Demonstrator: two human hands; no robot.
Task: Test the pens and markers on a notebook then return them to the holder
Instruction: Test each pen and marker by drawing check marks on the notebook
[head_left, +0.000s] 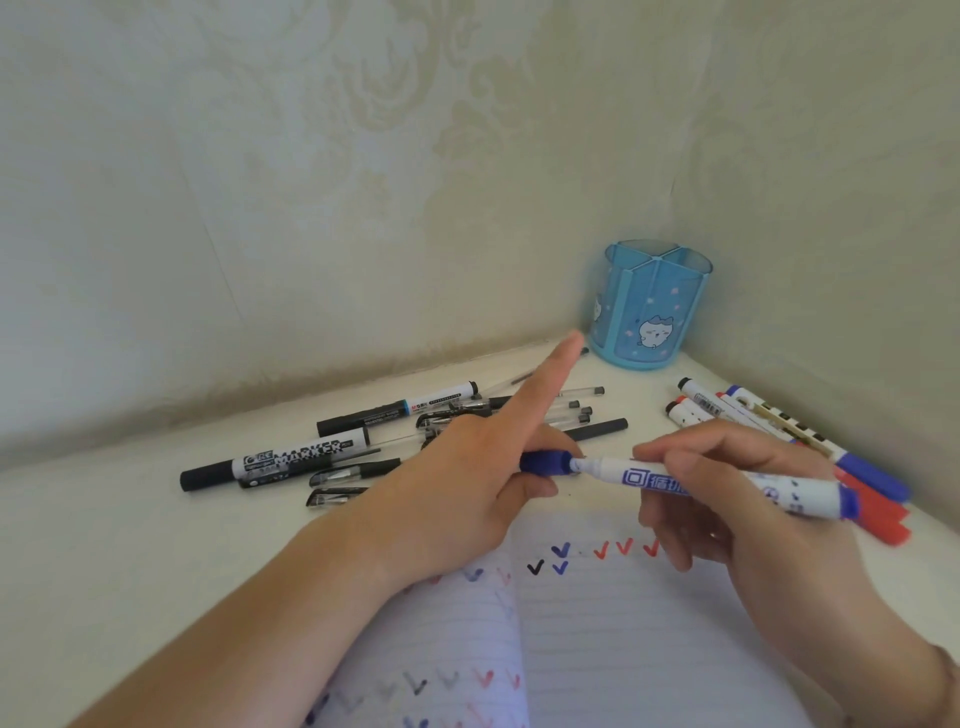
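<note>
My right hand (727, 499) grips the white barrel of a blue whiteboard marker (670, 480) held level above the open notebook (623, 649). My left hand (467, 483) pinches the marker's blue cap (545, 462) at the tip end, with the index finger stretched out toward the back. The cap meets the barrel; whether it is seated I cannot tell. The lined pages carry black, blue and red check marks (561, 558). A blue divided pen holder (652, 306) stands in the far corner and looks empty.
Black markers (291, 460) and several gel pens (519, 415) lie in a loose pile on the white desk behind my left hand. Several whiteboard markers (779, 426) with blue and red caps lie at the right by the wall. Walls close the desk at the back and right.
</note>
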